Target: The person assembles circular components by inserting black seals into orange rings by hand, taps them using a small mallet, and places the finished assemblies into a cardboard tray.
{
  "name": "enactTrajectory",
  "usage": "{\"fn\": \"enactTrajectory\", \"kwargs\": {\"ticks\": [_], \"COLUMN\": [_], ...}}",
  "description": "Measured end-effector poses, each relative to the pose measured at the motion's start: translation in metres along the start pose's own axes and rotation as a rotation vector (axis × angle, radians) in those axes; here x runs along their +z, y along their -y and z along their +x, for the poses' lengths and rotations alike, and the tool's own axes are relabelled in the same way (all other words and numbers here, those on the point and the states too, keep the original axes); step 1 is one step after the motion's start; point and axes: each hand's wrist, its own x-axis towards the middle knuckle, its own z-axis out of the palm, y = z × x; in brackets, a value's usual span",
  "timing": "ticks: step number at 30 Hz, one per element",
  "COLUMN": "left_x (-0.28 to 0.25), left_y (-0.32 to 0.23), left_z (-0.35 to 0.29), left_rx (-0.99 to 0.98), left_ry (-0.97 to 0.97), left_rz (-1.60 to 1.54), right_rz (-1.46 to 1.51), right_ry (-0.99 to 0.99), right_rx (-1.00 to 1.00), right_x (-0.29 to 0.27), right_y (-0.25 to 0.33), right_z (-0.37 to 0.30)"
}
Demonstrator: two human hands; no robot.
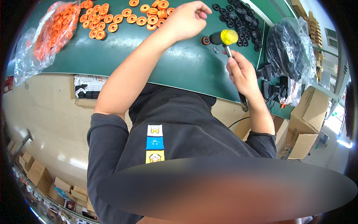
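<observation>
My right hand [240,71] grips a mallet [228,50] by its shaft. The mallet's head is yellow on one end and black on the other, and it is held over the green table. A black and orange round piece [205,40] lies just left of the head, and a small grey part [215,49] is below it. Between the orange wheels [141,21] and the black discs [244,23], my left hand [192,20] is stretched out over the table. Its fingers curl inward, hiding whatever may be in them.
At the far left lies a clear bag [56,35] of orange wheels. To the right, a clear bag [289,48] of black parts stands near a cardboard box [307,119]. The green table's front edge [179,89] runs across before my body.
</observation>
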Motion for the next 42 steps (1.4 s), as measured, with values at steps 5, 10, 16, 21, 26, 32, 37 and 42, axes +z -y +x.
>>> {"fn": "enactTrajectory", "kwargs": {"ticks": [5, 10, 16, 21, 26, 32, 37, 42], "left_x": [-0.004, 0.008, 0.013, -0.010, -0.070, -0.137, -0.118, -0.096], "left_y": [-0.017, -0.015, -0.013, -0.042, -0.077, -0.082, -0.033, -0.025], "left_z": [-0.010, -0.018, -0.021, 0.000, 0.072, 0.069, 0.042, 0.037], "left_rx": [0.290, 0.403, 0.395, 0.439, 0.402, 0.473, 0.199, 0.009], "left_ry": [0.428, 0.388, 0.357, 0.368, -0.133, -0.549, -0.337, -0.361], "left_rz": [0.549, 0.768, 0.765, 0.873, 1.077, 1.135, 1.216, 1.256], "right_rz": [0.120, 0.060, -0.439, -0.594, -0.415, -0.276, -0.094, -0.174], "right_ry": [-0.052, -0.050, -0.258, -0.421, -0.451, -0.398, -0.339, -0.327], "right_rx": [-0.012, -0.132, -0.450, -0.498, -0.563, -0.639, -0.629, -0.576], "right_x": [0.005, 0.005, -0.013, -0.025, -0.026, -0.014, -0.011, -0.015], "right_y": [-0.014, -0.042, -0.053, -0.051, -0.043, -0.029, -0.029, -0.015], "right_z": [0.016, 0.013, -0.004, -0.014, -0.014, -0.003, 0.000, 0.023]}}
